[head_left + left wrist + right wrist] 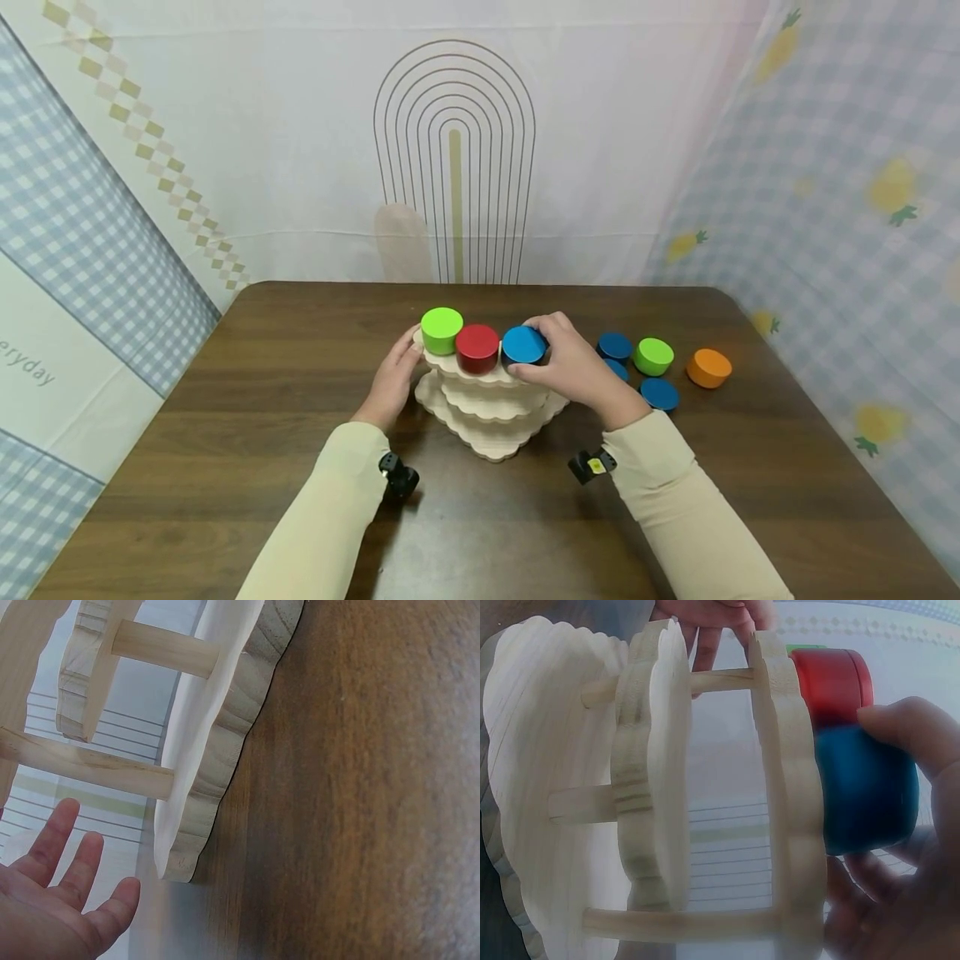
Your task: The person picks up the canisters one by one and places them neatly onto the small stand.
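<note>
Right hand [576, 360]: thumb and fingers pinch blue cylinder [523, 344] at right part of wooden stand [491, 408], on top tier [487, 377], next to red cylinder [477, 348]. Left hand [392, 379]: fingers spread, loose, at tier's left end; firm hold cannot be confirmed. Hazard: sideways push may shove red cylinder into green cylinder [441, 330], toward left edge. Hazard: heavy off-centre press may tip stand. Hazard: fingers snagging on release may drag blue cylinder.

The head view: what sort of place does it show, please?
Probably a small, curtained-off play or filming corner indoors, though the room beyond is hidden. Printed cloths hang around a brown wooden table, which bears a tiered wooden stand and bright, toy-like cylinders.
</note>
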Motion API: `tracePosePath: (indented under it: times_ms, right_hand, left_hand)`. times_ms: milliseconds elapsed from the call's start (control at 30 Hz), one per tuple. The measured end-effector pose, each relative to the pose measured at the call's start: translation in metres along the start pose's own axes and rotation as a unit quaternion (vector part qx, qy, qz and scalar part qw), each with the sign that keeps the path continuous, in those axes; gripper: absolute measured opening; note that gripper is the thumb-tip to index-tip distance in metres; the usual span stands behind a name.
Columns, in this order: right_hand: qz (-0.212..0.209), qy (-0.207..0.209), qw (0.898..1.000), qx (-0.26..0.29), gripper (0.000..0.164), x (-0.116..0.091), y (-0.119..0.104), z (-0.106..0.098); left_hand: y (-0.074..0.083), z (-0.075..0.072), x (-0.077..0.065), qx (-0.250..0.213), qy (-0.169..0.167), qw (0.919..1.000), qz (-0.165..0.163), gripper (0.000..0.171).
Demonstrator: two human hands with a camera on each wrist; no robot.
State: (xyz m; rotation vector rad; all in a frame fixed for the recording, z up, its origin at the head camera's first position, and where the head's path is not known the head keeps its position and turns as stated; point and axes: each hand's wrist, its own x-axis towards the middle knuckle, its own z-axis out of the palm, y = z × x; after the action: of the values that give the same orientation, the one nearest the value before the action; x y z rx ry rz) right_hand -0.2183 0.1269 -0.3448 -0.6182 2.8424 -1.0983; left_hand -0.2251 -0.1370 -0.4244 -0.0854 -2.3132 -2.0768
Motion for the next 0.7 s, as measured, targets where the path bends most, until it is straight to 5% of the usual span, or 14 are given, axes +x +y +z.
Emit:
tracePosePath:
  times_ms: [433,700]
  right_hand:
    - [0.012,-0.022,1.000,-0.016,0.069,0.0035,0.0024,-0.0006]
    - [0.000,0.002,0.999,-0.038,0.079,-0.0024,0.0045,-0.0006]
  left_hand:
    - [-0.0024,-0.0010,-0.0006,-0.010,-0.001,0.9999,-0.001,0.047]
    - [-0.0016,-0.0002,-0.0009,-0.018,-0.004,0.9998,0.008,0.046]
